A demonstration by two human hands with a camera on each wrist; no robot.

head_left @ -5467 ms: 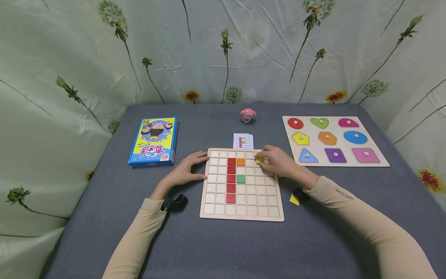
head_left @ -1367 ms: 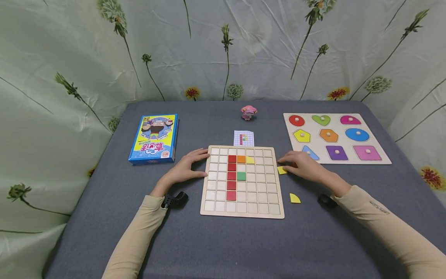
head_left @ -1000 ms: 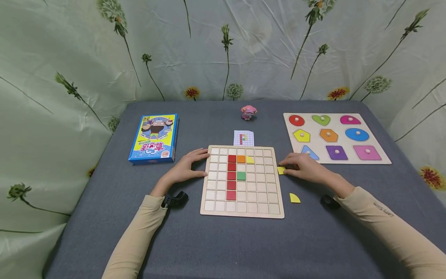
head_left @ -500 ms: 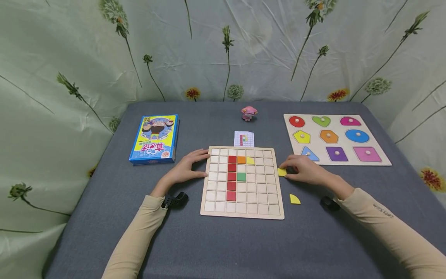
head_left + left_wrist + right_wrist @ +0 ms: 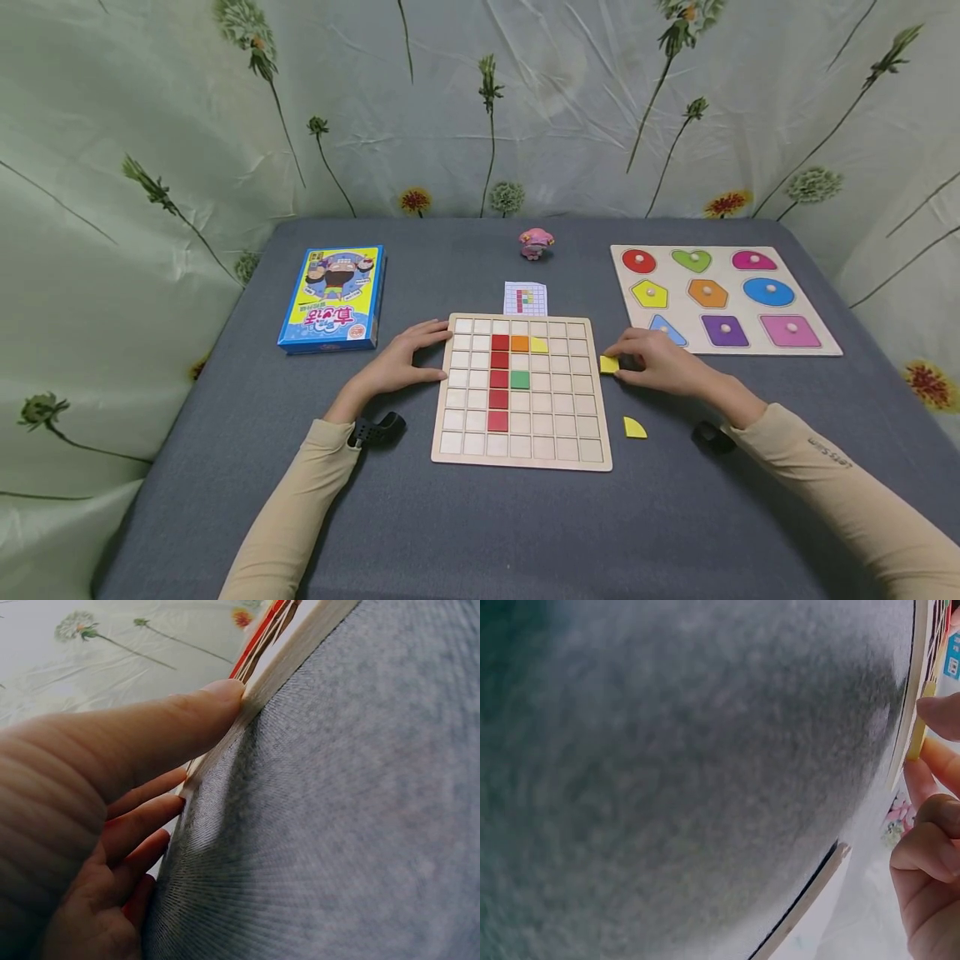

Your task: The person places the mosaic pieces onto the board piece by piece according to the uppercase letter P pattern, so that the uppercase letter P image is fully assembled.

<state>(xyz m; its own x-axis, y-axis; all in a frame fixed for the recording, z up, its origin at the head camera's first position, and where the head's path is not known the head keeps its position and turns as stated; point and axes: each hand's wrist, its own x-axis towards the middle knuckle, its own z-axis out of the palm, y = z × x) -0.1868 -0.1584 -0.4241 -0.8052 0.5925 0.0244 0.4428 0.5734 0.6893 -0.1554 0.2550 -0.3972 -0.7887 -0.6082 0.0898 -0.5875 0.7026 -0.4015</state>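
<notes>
Pinching yellow tile point(image 5: 609, 364) by its thin edges with right hand point(image 5: 660, 362); probably light, stiff, slippery; left hand point(image 5: 401, 364) fingers straight against board point(image 5: 521, 454).

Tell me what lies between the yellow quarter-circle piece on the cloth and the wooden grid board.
Nothing: in the head view only bare grey cloth separates the yellow quarter-circle piece from the wooden grid board.

The grid board point(image 5: 521, 450) is pale wood with red, orange, green and yellow tiles. The small piece point(image 5: 609, 364) is yellow. The counter point(image 5: 480, 533) is grey; the backdrop point(image 5: 150, 125) is pale green with flowers.
</notes>
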